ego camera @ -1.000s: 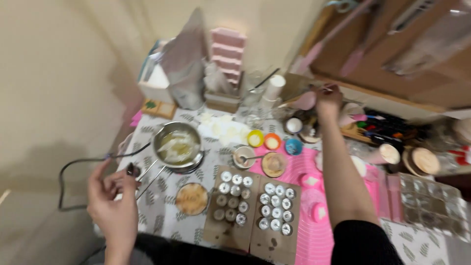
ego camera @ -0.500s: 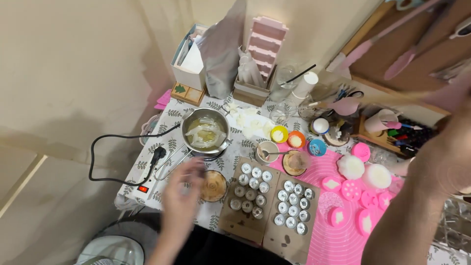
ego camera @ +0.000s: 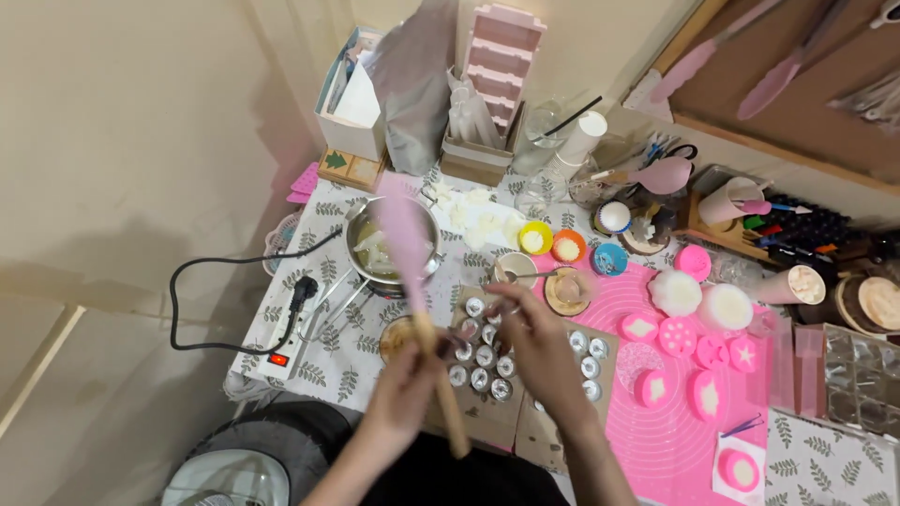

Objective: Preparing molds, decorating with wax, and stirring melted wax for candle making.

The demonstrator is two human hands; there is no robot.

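My left hand (ego camera: 405,379) is closed around the wooden handle of a pink silicone spatula (ego camera: 403,242). Its blade is tilted up over a steel pot (ego camera: 361,245) holding pale wax pieces. My right hand (ego camera: 536,342) hovers just right of the handle with its fingers spread, above several small metal tealight tins (ego camera: 483,365) on brown cardboard sheets (ego camera: 525,433). Whether its fingertips touch the handle is blurred.
A pink mat (ego camera: 656,431) with pink moulds lies to the right. Small coloured cups (ego camera: 534,237), a wooden coaster (ego camera: 567,292), a power strip (ego camera: 281,354) with a black cord, a grey bag (ego camera: 417,94), a pink rack (ego camera: 492,56) and clear trays (ego camera: 858,375) crowd the table.
My right arm swung in from the wall side with the spatula and now sits over the tins. The spatula is now in my left hand, blade over the pot. The camera shifted.
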